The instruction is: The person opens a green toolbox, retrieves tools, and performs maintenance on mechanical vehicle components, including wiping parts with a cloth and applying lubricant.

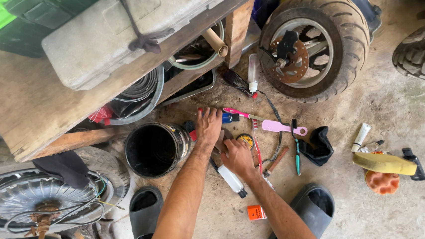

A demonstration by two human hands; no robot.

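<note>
On a dirt floor [371,103] strewn with tools, the left hand [208,126] presses flat, grip released, beside a black bucket [154,149], while the right hand [236,155] grasps a small brown object [222,140], work apparently midway.

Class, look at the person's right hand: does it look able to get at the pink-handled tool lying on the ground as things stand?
Probably yes. The right hand rests among small tools, and the pink-handled tool lies on open ground just beyond it, toward the small wheel. Nothing covers it; only a red-handled tool lies between.
</note>
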